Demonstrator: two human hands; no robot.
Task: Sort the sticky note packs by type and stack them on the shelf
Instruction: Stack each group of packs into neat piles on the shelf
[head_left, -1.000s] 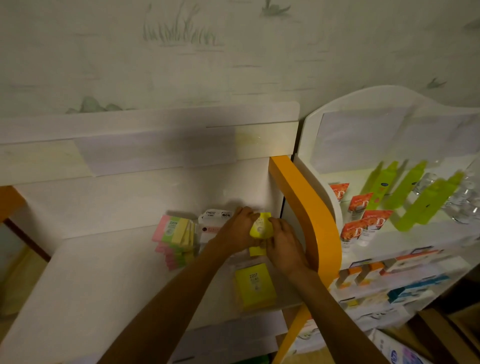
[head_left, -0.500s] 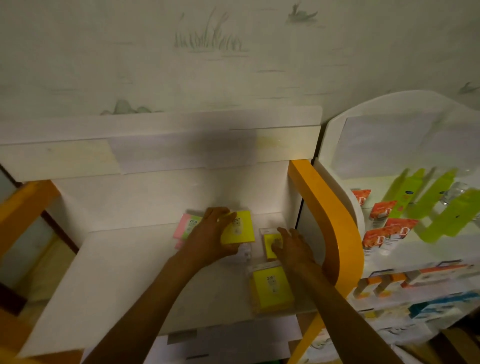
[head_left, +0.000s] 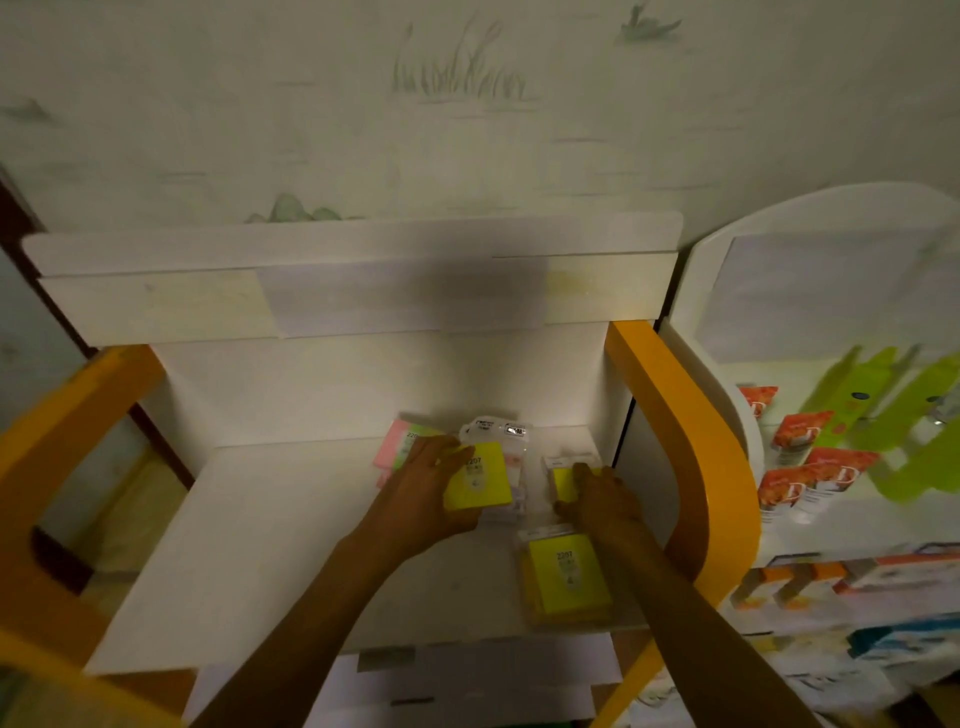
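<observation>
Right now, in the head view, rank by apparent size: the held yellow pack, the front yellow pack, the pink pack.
1. Front yellow pack, though it lies nearer the camera.
2. Yellow pack held by the left hand.
3. Pink pack, partly hidden, so unsure.

Since a second ago your left hand (head_left: 421, 493) has lifted one yellow pack (head_left: 478, 483) leftward over the white packs (head_left: 496, 434); your right hand (head_left: 602, 499) now presses the small yellow pack (head_left: 563, 480) down.

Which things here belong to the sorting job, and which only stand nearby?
Job: yellow pack in left hand; small yellow pack under right hand; front yellow pack; pink-green packs; shelf.
Nearby: orange boxes; green bottles.
</observation>
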